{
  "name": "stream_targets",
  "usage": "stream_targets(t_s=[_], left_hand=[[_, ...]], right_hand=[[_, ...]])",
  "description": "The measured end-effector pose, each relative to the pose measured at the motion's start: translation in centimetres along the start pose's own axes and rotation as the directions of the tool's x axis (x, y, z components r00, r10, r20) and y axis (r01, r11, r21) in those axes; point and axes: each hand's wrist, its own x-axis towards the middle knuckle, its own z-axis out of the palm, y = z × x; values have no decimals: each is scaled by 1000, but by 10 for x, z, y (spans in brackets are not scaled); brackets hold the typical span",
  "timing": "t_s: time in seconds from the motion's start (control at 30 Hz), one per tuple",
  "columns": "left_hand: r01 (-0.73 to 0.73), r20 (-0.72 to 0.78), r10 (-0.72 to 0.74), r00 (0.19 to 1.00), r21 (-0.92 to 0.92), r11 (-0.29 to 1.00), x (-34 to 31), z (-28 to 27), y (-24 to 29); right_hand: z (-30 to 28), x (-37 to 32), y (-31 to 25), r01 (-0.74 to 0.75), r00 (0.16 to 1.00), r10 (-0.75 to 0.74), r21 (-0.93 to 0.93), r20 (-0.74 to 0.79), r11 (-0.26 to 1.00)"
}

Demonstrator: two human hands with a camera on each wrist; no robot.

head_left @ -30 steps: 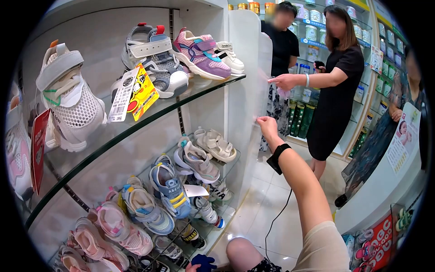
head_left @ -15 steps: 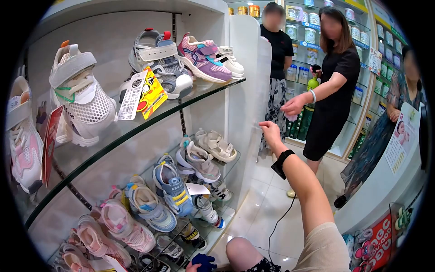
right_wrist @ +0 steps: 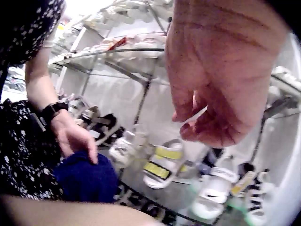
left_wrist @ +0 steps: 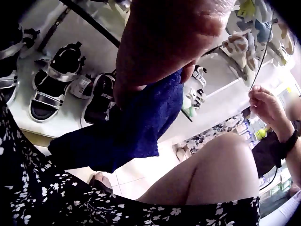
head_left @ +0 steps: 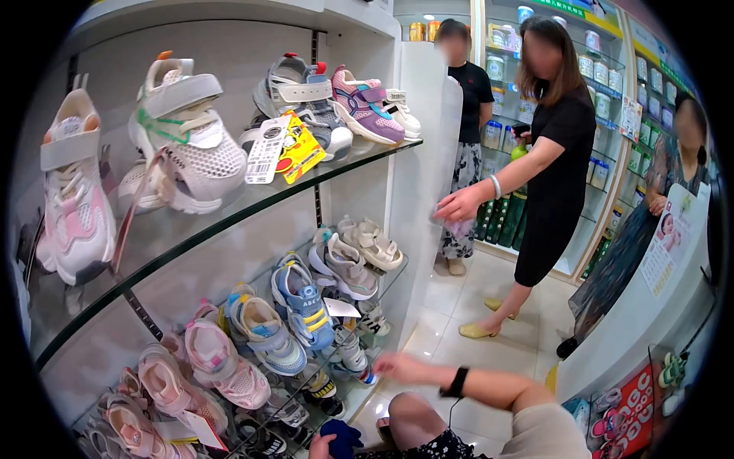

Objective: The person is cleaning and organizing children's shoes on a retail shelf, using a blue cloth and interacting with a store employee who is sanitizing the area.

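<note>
My left hand grips a dark blue cloth that droops over the floral skirt in the left wrist view. In the head view that cloth shows low at the bottom edge, beside the bottom shelf. My right hand is at the lower middle, near the right end of the lower shoe shelf. Seen from the right wrist, its fingers are bent, thumb and fingertips close together with a white sliver between them; I cannot tell if it holds something thin. White and yellow shoes stand behind it.
Children's shoes line the upper glass shelf and the lower shelves on the left. A white partition ends the rack. A person in a black dress reaches an arm toward it; two other people stand behind. A white counter is at right.
My right hand has dropped from beside the partition down and left toward the lower shelf. The person in black has moved closer, arm extended. My left hand stays on the cloth.
</note>
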Motion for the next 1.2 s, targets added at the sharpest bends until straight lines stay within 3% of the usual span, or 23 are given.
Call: stream_targets(t_s=[0.03,0.07,0.13,0.23,0.27,0.3,0.43,0.53,0.57,0.67,0.77,0.87,1.0,1.17,1.2], left_hand=[[2,15,-1,1000,-40,999,7,-1,-2],[3,25,-1,1000,-81,997,10,-2,-2],[0,37,2,999,-41,999,1,0,3],[-8,40,6,999,28,1000,-9,-4,8],[-9,39,7,999,54,999,-13,-7,9],[-98,33,99,995,-16,995,-20,0,11],[-83,-37,86,996,72,994,-31,1,20],[-394,4,394,919,5,919,0,-17,6],[-382,11,386,922,-121,916,32,-35,-5],[-504,22,511,859,-143,852,16,-20,14],[-503,49,514,856,-151,851,3,-9,26],[-484,59,492,869,-107,868,13,-19,20],[-510,16,516,857,181,841,43,-40,3],[-392,-37,415,909,263,882,43,-60,-7],[-364,-59,392,918,269,892,42,-66,-8]], right_hand=[[34,0,0,1,995,6,-78,96,997],[68,3,16,211,960,-175,-157,218,965],[116,3,8,73,940,15,-241,342,968],[153,16,2,75,887,145,-449,437,890],[157,19,2,97,893,118,-442,433,892],[161,23,4,117,898,92,-436,430,892],[163,24,-5,89,913,103,-437,395,895],[160,23,-8,-28,935,161,-388,315,921],[157,27,-6,-28,942,148,-371,301,928],[146,41,3,0,958,90,-316,271,949],[128,52,-12,36,958,38,-249,285,968],[108,47,-39,140,958,-52,-301,283,943],[93,25,-46,173,970,-118,-259,212,950],[87,5,7,-25,999,28,73,-45,997],[85,2,14,-121,990,132,197,-41,973]])
